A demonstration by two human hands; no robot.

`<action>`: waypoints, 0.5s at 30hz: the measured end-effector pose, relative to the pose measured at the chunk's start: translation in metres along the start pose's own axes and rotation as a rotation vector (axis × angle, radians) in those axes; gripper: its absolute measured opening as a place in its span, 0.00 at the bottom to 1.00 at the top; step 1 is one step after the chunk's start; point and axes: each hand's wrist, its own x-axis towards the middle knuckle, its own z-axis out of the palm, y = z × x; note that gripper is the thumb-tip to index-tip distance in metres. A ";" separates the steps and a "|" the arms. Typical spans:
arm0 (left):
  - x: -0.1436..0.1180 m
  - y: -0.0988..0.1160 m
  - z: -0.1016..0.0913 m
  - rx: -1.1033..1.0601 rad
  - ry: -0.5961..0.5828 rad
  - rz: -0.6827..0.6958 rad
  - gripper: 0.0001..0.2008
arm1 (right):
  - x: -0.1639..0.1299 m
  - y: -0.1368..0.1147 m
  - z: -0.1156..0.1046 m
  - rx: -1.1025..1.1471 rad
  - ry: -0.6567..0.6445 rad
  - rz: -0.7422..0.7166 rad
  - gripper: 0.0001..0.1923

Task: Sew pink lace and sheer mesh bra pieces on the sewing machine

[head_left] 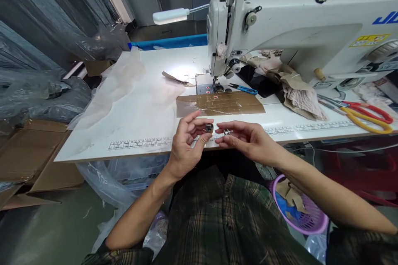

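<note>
Over the table's front edge, my left hand (189, 143) pinches a small dark metal bobbin case (209, 128) between thumb and fingers. Close beside it on the right, my right hand (245, 138) grips a small silvery bobbin (226, 132) at its fingertips. The two metal parts are apart by a short gap. Behind my hands stands a white sewing machine (226, 29), its needle area above a metal plate. A brown shiny strip (220, 104) lies flat in front of that plate, and blue thread snips (244, 88) rest just behind the strip.
Scissors with red and yellow handles (367, 118) lie at the table's right. Crumpled beige fabric (298, 87) sits under the machine arm. Sheer pale fabric (118, 78) covers part of the left tabletop. Below are a purple basket (314, 217) and a cardboard box (37, 161).
</note>
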 end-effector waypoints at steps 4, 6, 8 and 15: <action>0.006 -0.008 -0.006 -0.177 0.104 -0.154 0.22 | 0.013 0.012 -0.014 -0.693 0.202 -0.394 0.24; 0.007 -0.008 -0.010 -0.217 0.130 -0.185 0.21 | 0.018 0.015 -0.021 -0.860 0.203 -0.484 0.21; 0.007 -0.008 -0.013 -0.238 0.130 -0.205 0.19 | 0.022 0.015 -0.026 -0.936 0.192 -0.493 0.18; 0.010 -0.008 -0.014 -0.106 0.080 -0.151 0.17 | 0.028 0.010 -0.036 -0.871 0.143 -0.458 0.21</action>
